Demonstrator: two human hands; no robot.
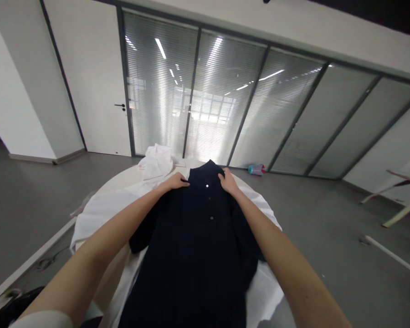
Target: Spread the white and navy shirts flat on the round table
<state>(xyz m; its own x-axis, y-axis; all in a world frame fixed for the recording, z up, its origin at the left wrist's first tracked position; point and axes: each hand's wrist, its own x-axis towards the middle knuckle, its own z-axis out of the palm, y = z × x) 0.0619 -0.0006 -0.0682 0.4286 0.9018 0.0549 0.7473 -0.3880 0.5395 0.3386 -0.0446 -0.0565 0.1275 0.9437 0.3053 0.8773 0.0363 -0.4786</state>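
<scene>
A dark navy polo shirt with a buttoned placket hangs and lies front side up before me, its collar away from me. My left hand pinches the shirt at the left shoulder beside the collar. On the other side, my right hand grips the right shoulder close to the collar. Both sleeves droop outward below my forearms. Under the shirt, a white cloth spreads over a round table. The shirt's lower hem runs out of view at the bottom.
A crumpled white cloth sits at the table's far edge. Beyond it, a blue and pink package lies on the floor by the glass partition. Wooden legs stand at the right. A power strip is at lower left.
</scene>
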